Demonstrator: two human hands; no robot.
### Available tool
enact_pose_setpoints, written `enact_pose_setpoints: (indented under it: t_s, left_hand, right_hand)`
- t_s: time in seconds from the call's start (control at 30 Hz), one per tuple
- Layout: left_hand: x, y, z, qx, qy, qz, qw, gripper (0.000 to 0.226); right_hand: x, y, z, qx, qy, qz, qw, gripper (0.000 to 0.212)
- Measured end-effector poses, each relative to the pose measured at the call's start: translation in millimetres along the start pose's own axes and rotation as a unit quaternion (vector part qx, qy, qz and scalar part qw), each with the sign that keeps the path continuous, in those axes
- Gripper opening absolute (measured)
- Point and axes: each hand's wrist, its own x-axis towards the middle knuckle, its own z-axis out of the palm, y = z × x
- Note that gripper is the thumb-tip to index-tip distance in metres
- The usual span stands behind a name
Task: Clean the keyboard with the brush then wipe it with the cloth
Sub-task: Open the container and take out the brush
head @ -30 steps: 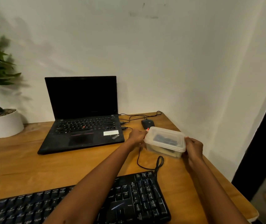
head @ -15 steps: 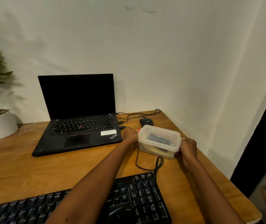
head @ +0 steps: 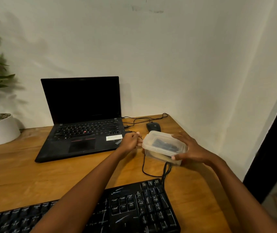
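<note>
Keyboard (head: 134, 209) sits at the bottom of the frame, not cleaned yet. Both hands are on the lidded plastic box (head: 163, 145) at centre right. Left hand (head: 131, 142) is curled, pinching its left end. Right hand (head: 191, 150) is spread wide over the right end, thumb on the near rim. Box looks light, thin, a bit flexy and slick, so I'd grab the lid corners. Something dark inside, can't tell what. Smooth wooden surface (head: 33, 179), with a laptop (head: 83, 125), mouse (head: 153, 127) and loose cable (head: 143, 165) close by, and a white wall behind.
</note>
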Motion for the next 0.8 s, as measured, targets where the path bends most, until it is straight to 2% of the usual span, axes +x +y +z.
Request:
enact_pose_setpoints:
  t_s: [0.03,0.13,0.23,0.3,0.37,0.47,0.63,0.73,0.8]
  left_hand:
    - [-2.3,2.2,-0.9,-0.009,-0.011,-0.005,1.0,0.032]
    - [-5.7,4.7,-2.5,-0.015,-0.044,-0.015,0.999,0.035]
    - [-7.7,5.9,-2.4,-0.029,-0.044,-0.023,0.998,0.033]
    - [-7.5,6.5,-2.4,-0.03,-0.041,-0.026,0.998,0.03]
    - [-7.3,7.5,-2.7,-0.005,-0.039,-0.026,0.999,0.03]
    - [-7.1,9.1,-0.7,0.038,-0.047,-0.02,0.998,0.029]
    - [-7.4,10.4,2.3,0.071,-0.04,-0.002,0.997,0.031]
    - [-6.6,9.9,2.4,0.078,-0.021,0.003,0.997,0.031]
    - [-6.4,9.3,1.8,0.075,-0.015,0.0,0.997,0.031]
  right_hand:
    - [2.0,0.9,0.2,-0.018,-0.014,0.005,1.0,0.092]
    - [6.9,0.9,-2.0,-0.015,-0.018,0.0,1.0,0.078]
    - [6.3,-6.9,-14.7,0.093,-0.005,0.012,0.996,0.069]
    - [6.1,-11.4,-23.7,0.152,0.03,0.009,0.988,0.067]
    - [10.5,-11.3,-30.4,0.18,0.092,0.018,0.979,0.051]
    - [24.1,2.5,-33.1,0.232,0.21,0.037,0.949,0.039]
    - [43.8,40.6,-25.5,0.354,0.325,0.162,0.862,0.028]
    - [53.0,59.5,-17.8,0.351,0.358,0.214,0.838,0.027]
    - [54.6,66.2,-12.4,0.32,0.367,0.233,0.842,0.03]
